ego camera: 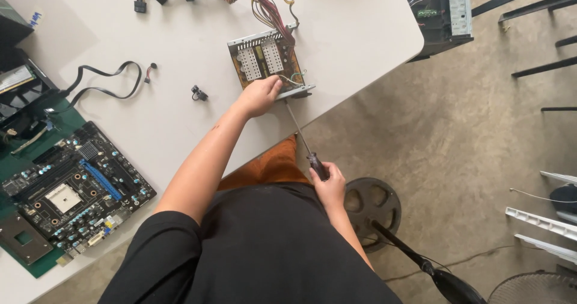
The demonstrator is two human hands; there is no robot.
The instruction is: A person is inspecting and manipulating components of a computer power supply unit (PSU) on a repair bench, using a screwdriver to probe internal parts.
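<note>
A black short-sleeved top (loose, sleeves ending above the elbow), bare forearms, and rust-orange trousers below.
</note>
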